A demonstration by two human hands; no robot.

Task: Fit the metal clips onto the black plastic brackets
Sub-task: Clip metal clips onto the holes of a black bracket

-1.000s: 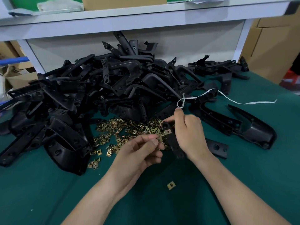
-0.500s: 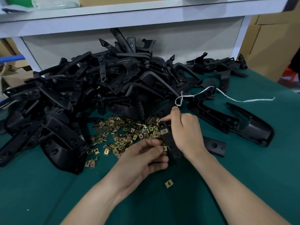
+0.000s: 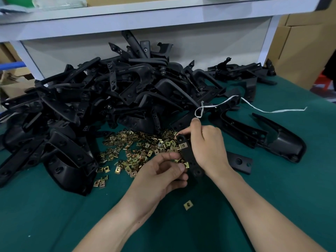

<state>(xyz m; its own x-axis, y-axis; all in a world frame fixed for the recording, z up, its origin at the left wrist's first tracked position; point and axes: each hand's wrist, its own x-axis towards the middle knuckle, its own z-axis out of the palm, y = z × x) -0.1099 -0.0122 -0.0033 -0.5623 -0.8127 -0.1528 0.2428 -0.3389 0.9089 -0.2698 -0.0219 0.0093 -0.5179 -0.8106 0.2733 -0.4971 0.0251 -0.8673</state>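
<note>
Brass-coloured metal clips [image 3: 138, 148] lie heaped on the green surface [image 3: 54, 215] within easy reach, while the right hand [image 3: 207, 148] curls round a flat black plastic bracket [image 3: 188, 155] to steady it and the left hand [image 3: 163, 172] pinches one clip [image 3: 186, 164] against its edge.

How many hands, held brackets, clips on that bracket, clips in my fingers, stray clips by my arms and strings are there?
Hands: 2, left hand and right hand
Held bracket: 1
Fitted clip: 1
Pinched clip: 1, at the left thumb
Stray clip: 1
String: 1
Total: 7
</note>
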